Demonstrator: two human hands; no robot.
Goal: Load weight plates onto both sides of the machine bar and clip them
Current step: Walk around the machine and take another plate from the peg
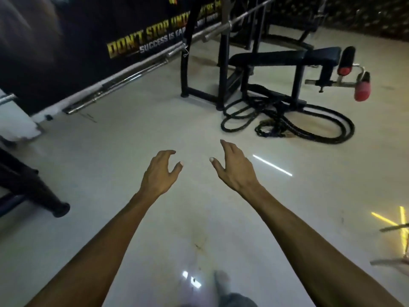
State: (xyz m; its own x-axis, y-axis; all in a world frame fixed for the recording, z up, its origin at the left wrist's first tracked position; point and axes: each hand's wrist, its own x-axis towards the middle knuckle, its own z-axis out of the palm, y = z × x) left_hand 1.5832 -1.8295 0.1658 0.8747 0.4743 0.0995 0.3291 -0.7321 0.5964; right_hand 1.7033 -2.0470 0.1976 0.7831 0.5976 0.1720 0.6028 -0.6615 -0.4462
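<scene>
Bar [247, 15]: at 1 o'clock, racked above bench [285, 57]. Pale glossy floor [110, 151]; coiled rope [287, 127] beneath. Left hand [160, 171], right hand [235, 168]: both released, empty, fingers relaxed.

Open floor [137, 134] — rope [287, 127] beyond

Two bare forearms, no sleeves, watch or rings. The left hand [161, 171] and right hand [234, 167] show pale thumbnails. Grey clothing [239, 301] shows below.

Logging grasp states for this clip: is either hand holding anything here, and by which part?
Nothing is held. The left hand and right hand both hang empty over the bare floor, fingers loosely curled.
</scene>
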